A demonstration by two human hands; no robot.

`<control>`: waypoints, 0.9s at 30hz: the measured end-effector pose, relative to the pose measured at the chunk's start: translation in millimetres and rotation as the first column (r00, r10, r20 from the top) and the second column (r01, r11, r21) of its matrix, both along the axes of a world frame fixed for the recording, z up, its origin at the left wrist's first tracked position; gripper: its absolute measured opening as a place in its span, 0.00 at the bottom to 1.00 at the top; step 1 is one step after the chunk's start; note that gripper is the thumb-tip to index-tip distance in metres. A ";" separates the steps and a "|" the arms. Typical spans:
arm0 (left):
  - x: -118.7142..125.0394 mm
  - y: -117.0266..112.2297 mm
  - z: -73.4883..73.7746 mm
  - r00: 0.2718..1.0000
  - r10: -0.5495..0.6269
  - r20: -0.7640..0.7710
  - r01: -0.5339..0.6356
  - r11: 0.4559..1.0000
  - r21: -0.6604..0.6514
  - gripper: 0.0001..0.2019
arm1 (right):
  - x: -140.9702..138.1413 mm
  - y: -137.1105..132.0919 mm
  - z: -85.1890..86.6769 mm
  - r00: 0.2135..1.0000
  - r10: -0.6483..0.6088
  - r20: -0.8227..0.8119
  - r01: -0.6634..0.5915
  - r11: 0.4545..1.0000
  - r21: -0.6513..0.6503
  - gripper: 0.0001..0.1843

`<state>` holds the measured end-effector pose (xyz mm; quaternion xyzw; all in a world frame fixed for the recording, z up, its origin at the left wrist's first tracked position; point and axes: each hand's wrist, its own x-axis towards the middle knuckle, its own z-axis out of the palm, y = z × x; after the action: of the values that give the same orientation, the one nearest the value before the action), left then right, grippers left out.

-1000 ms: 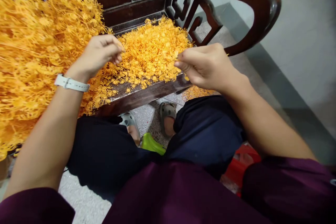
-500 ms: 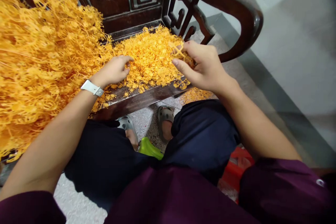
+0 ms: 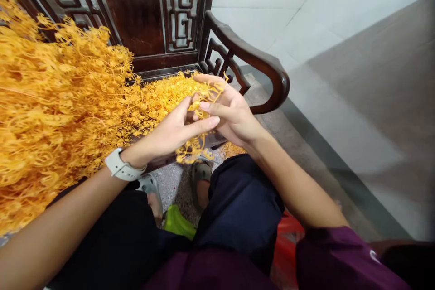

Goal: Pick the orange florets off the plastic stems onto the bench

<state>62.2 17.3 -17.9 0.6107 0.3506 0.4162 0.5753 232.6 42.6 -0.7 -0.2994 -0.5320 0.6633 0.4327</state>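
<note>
My right hand [image 3: 234, 111] holds a small bunch of orange-yellow plastic pieces [image 3: 210, 93] between thumb and fingers, above the front of a wooden bench. These pieces are thin and branched, with spidery ends. Close against it, my left hand [image 3: 173, 129], with a pale watch strap [image 3: 124, 166] at the wrist, reaches round the same bunch; its fingertips are partly hidden. More pieces [image 3: 193, 148] dangle below both hands. Behind them, a low heap of loose spidery pieces [image 3: 165, 95] covers the bench seat. A much taller tangled pile [image 3: 64, 113] fills the left side.
A dark carved armrest [image 3: 251, 52] curves out on the right, joined to the bench's backrest [image 3: 132, 13]. Some pieces [image 3: 233, 149] lie low down beyond my right knee. Something green [image 3: 178, 222] is between my legs, and a red plastic object [image 3: 287, 244] stands beside my right thigh.
My left hand has left the heap and moved right to meet my right hand. The right hand has come inward with its plastic pieces. The camera view has shifted.
</note>
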 end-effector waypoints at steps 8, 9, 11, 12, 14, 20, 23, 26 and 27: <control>-6.0 -9.2 -11.7 0.980 0.125 -0.155 -0.142 0.984 -0.106 0.19 | -11.2 28.5 4.5 0.990 -0.120 0.074 0.118 0.993 0.021 0.15; -11.3 -8.8 -10.6 0.976 0.111 -0.187 -0.122 0.991 -0.053 0.17 | -9.3 31.7 2.3 0.988 -0.126 0.085 0.124 0.992 0.025 0.14; -21.7 -8.3 -8.5 0.964 0.080 -0.255 -0.069 0.996 0.051 0.23 | -3.6 33.7 -3.9 0.985 -0.124 0.117 0.126 0.992 -0.011 0.14; -26.2 -8.4 -8.0 0.955 0.066 -0.288 -0.044 0.996 0.081 0.25 | -0.3 32.6 -7.6 0.983 -0.121 0.137 0.127 0.991 -0.041 0.15; -32.8 -9.4 -9.0 0.937 0.025 -0.349 0.003 0.997 0.081 0.26 | 5.9 27.7 -15.4 0.980 -0.106 0.169 0.124 0.987 -0.099 0.21; -37.8 -15.9 -16.1 0.864 -0.075 -0.498 0.130 0.988 0.078 0.26 | 14.3 16.0 -27.2 0.987 0.007 0.161 0.016 0.990 -0.140 0.33; -40.1 -17.8 -14.6 0.818 -0.047 -0.574 0.196 0.960 0.201 0.23 | 15.3 14.9 -24.8 0.986 0.022 0.166 0.002 0.989 -0.146 0.35; -44.1 -17.4 -12.3 0.748 -0.035 -0.663 0.283 0.920 0.271 0.21 | 16.2 12.9 -20.5 0.980 0.073 0.185 -0.033 0.977 -0.211 0.35; -45.4 -17.0 -11.8 0.721 -0.031 -0.692 0.312 0.907 0.285 0.21 | 16.5 12.2 -19.4 0.978 0.086 0.191 -0.040 0.972 -0.232 0.35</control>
<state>16.8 0.3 -29.7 0.8492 0.3873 0.1709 0.3156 249.1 54.9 -20.1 -0.3948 -0.5029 0.6997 0.3188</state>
